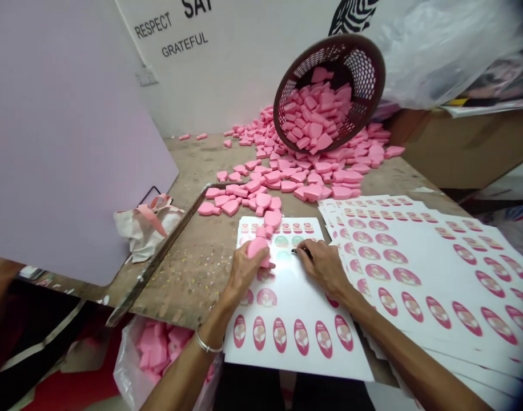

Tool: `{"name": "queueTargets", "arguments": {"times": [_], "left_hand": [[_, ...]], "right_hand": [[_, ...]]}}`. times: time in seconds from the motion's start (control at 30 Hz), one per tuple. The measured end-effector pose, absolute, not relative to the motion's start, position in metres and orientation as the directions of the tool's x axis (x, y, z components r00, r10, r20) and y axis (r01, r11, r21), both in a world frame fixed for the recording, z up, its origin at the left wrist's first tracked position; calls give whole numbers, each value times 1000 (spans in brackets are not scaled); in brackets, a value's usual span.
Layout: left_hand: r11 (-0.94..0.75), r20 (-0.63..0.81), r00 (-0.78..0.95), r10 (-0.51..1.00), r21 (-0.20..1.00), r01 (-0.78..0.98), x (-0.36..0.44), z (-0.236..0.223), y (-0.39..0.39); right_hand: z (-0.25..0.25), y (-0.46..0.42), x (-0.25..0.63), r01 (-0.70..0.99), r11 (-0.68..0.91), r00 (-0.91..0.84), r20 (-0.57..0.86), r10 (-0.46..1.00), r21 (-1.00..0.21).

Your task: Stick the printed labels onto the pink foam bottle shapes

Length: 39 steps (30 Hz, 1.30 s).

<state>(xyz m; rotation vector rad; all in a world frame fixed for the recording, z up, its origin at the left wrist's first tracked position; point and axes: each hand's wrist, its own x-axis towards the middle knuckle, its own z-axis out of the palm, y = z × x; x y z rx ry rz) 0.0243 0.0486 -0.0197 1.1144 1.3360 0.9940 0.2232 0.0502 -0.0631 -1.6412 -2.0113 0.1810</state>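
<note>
My left hand (243, 273) is closed round a pink foam piece (258, 249) and holds it just above a white sticker sheet (292, 308) printed with pink oval labels. My right hand (322, 264) rests on the same sheet with its fingers pinched on a small dark tool (296, 250) whose tip touches the sheet near the foam piece. A silver bangle (208, 344) circles my left wrist. Several oval spots in the sheet's upper rows look bare.
A brown mesh basket (364, 60) lies tipped on a spill of pink foam pieces (313, 171) at the back. A fanned stack of sticker sheets (437, 274) covers the right. A plastic bag of pink pieces (154, 348) hangs below the table edge. A crumpled bag (145, 225) lies left.
</note>
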Motion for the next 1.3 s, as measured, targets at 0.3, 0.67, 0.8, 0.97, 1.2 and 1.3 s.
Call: {"name": "queueTargets", "arguments": {"times": [0.3,0.67,0.8,0.97,1.2,1.3], "left_hand": [[228,-224,57,973,972,-59,50,-47,37],[212,-212,65,975,977,1,49,-47,36],[218,-219,61,974,976,10,49,-44,36],[223,-223,62,973,975,13,49,-43,36],[218,-218,50,975,976,4,49,-44,37],[216,-216,51,975,976,8,49,-44,37]], "right_hand": [[-66,48,216,907,310,-183,398,899,-283],[-67,45,211,939,253,-133,435,891,-231],[-67,44,212,924,278,-159,395,905,-264],[-67,44,210,930,260,-133,423,896,-258],[-68,43,211,925,283,-154,431,889,-252],[-68,44,210,917,285,-141,442,886,-278]]}}
